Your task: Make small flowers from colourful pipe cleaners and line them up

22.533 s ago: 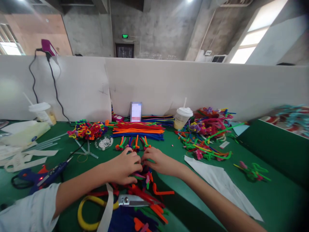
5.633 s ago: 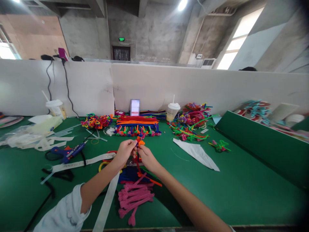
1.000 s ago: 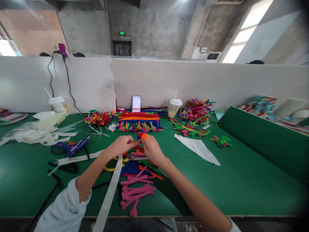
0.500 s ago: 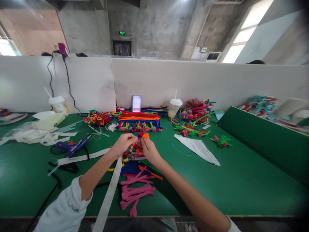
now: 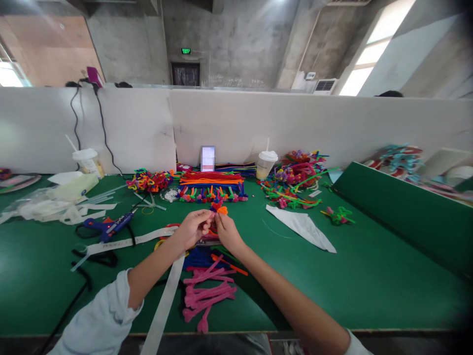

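Note:
Both of my hands meet above the middle of the green table, their fingers pinched on a small pipe-cleaner piece (image 5: 221, 210) in orange, red and blue. My left hand (image 5: 194, 228) grips its left side, with thumb and index finger pressed together. On the other side my right hand (image 5: 227, 230) is closed around the base of the piece. Below them lie pink pipe-cleaner pieces (image 5: 209, 296) and blue ones (image 5: 202, 257). Scissors, partly hidden by my hands, rest beneath. A white strip (image 5: 166, 301) runs from under my left hand to the table's front edge.
A blue glue gun (image 5: 111, 227) lies at left near plastic bags (image 5: 40, 202). Bundled pipe cleaners (image 5: 212, 178), a phone (image 5: 208, 159) and a lidded cup (image 5: 266, 162) stand behind. White cloth (image 5: 301, 227) lies at right, before a green divider (image 5: 399, 212).
My left hand has turned slightly and sits a little lower, closer to my right hand. The piece stays between my hands. The whole view has shifted slightly.

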### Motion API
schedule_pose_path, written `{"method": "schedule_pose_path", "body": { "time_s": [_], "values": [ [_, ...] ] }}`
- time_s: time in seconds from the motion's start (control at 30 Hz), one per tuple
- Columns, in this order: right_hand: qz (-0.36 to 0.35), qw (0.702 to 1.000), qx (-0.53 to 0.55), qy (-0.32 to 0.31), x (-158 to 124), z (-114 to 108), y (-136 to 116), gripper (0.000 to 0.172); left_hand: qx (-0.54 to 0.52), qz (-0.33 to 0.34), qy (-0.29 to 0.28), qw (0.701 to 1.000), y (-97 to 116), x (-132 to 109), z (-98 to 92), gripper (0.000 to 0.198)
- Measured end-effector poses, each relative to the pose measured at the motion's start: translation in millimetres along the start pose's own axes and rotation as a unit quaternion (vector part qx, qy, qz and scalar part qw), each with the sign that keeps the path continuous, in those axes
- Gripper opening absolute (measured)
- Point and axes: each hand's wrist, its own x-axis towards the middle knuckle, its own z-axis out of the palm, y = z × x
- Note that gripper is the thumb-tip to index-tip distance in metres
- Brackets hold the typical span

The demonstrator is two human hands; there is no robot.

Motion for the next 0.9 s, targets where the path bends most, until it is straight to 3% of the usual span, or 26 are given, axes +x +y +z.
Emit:
{"method": "schedule_pose_path", "body": {
  "time_s": [0.23, 0.67, 0.8, 0.9],
  "values": [
    [-0.026, 0.999, -0.026, 0.017, -0.9, 2.2, -1.2, 0.025, 0.06, 0.026, 0.016, 0.998, 4.1, -1.6, -3.5, 0.024],
    [-0.046, 0.996, -0.05, -0.052, -0.7, -4.1, -4.4, 0.023, 0.072, 0.01, 0.003, 0.997, -1.3, -1.6, -4.2, 0.027],
    [-0.032, 0.998, -0.027, -0.054, -0.4, -5.0, -3.9, 0.025, 0.17, 0.021, -0.002, 0.985, -3.4, -2.9, -2.3, 0.031],
    [-0.017, 0.998, -0.006, -0.054, 0.4, -6.1, -3.3, 0.028, 0.309, 0.065, 0.01, 0.949, 1.8, -5.5, -1.3, 0.034]
  ]
}}
